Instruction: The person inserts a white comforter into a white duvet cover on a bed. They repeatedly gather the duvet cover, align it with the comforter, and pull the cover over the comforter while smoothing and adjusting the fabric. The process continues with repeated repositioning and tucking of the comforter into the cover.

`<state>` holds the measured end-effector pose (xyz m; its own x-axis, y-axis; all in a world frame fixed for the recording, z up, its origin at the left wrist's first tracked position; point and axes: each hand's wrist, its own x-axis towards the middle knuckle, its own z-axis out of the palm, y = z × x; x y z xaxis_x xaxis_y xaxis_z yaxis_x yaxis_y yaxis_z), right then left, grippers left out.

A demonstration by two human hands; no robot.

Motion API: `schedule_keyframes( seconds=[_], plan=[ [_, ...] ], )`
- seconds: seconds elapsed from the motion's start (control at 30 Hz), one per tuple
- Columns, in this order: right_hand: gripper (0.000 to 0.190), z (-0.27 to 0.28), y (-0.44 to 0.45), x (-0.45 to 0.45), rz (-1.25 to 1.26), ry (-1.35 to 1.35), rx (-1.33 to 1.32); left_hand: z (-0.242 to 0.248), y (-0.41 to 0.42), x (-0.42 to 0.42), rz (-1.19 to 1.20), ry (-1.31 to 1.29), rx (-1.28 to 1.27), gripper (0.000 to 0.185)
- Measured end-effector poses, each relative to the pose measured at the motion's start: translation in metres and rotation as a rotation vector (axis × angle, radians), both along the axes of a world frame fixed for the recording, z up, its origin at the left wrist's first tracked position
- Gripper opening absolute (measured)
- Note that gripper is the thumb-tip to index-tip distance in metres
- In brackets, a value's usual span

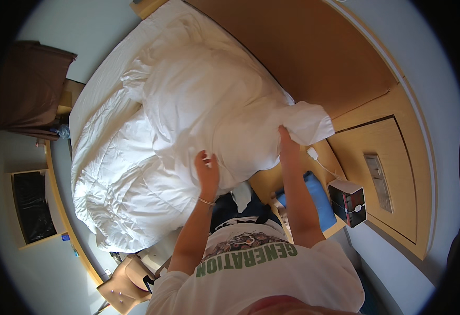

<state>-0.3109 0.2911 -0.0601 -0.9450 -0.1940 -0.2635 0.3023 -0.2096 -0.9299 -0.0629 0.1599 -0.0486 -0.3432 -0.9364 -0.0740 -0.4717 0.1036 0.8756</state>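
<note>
A rumpled white duvet (182,102) is spread over the bed before me, over a white sheet (108,75) that shows along the far left edge. My right hand (287,136) grips the duvet near its right end, where a corner flap sticks out past the mattress. At the near side of the bed, my left hand (207,165) is at the duvet's surface with its fingers curled; whether they pinch any cloth I cannot tell.
A wooden bedside surface at right holds a blue item (318,201), a dark box (348,201) and a white charger (312,153). The padded brown headboard (312,51) borders the bed. A tan chair (127,283) stands at lower left.
</note>
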Motion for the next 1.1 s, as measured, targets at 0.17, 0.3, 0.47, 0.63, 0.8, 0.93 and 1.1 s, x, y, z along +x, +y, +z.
schedule_keyframes(
  seconds=[0.17,0.3,0.47,0.63,0.8,0.93,1.1],
  plan=[
    [0.053,-0.06,0.056,0.052,0.396,0.483,0.45,0.024,0.104,-0.088,-0.533,-0.044,-0.311,0.072],
    [0.052,-0.075,0.085,0.068,0.679,0.535,0.534,0.03,0.106,-0.102,-0.476,-0.06,-0.346,0.061],
    [0.051,-0.059,0.107,0.032,0.823,0.391,0.571,0.038,0.08,-0.09,-0.477,0.122,0.184,0.04],
    [0.05,-0.045,0.117,-0.017,0.912,0.154,0.613,0.045,0.086,-0.071,-0.988,-0.057,-0.137,0.029],
    [0.049,-0.037,0.089,-0.045,0.984,0.046,0.627,0.037,0.113,-0.062,-1.298,-0.182,-0.014,0.031],
    [0.049,-0.011,0.044,-0.048,0.874,0.187,0.584,0.034,0.1,-0.058,-1.274,-0.072,0.274,0.028],
    [0.036,0.054,0.047,0.009,0.865,0.551,0.572,0.037,0.008,-0.087,-0.575,-0.242,0.483,0.041]
  ],
)
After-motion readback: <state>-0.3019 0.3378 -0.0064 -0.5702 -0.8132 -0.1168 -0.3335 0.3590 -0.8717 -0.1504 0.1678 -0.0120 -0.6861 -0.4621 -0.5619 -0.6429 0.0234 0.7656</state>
